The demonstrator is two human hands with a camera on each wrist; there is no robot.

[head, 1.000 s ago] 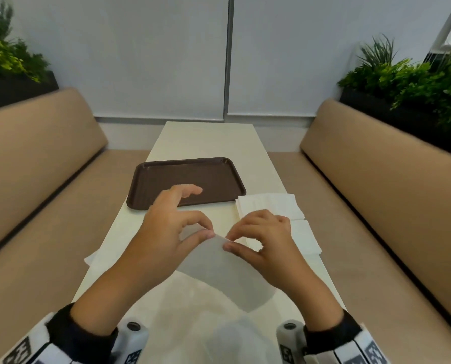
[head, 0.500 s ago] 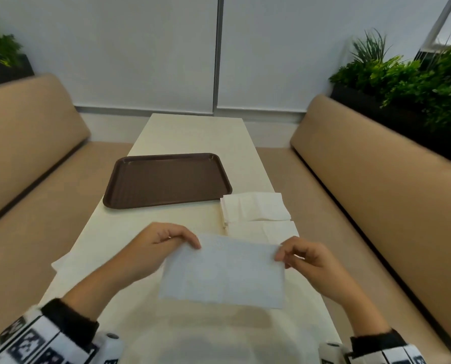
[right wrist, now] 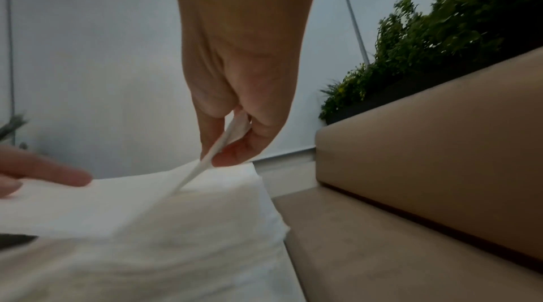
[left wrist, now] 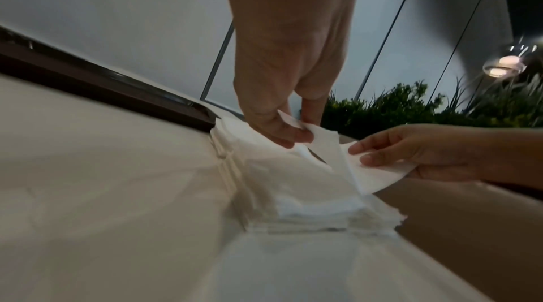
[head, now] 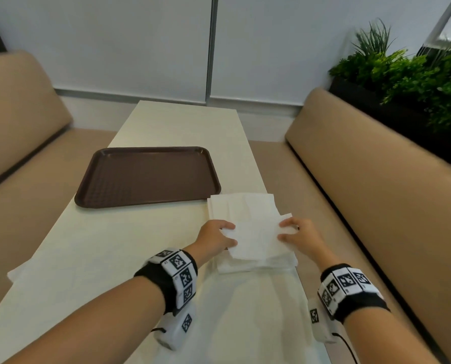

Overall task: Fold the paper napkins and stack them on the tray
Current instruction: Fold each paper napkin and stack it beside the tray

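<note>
Napkin (head: 256, 236) held just above the loose pile (head: 245, 206) at the table's right edge, near the empty tray (head: 151, 177); left hand (head: 214, 236) and right hand (head: 300, 236) pinch opposite edges; risk: thin ply tears, or snags sheets beneath.

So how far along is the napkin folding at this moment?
Nothing looks finished: the brown tray holds no napkins. In hand: the left hand and right hand each pinch a side of one napkin, held over the pile of napkins beside the tray. Left: folding it, the rest of the pile, and all stacking.
</note>
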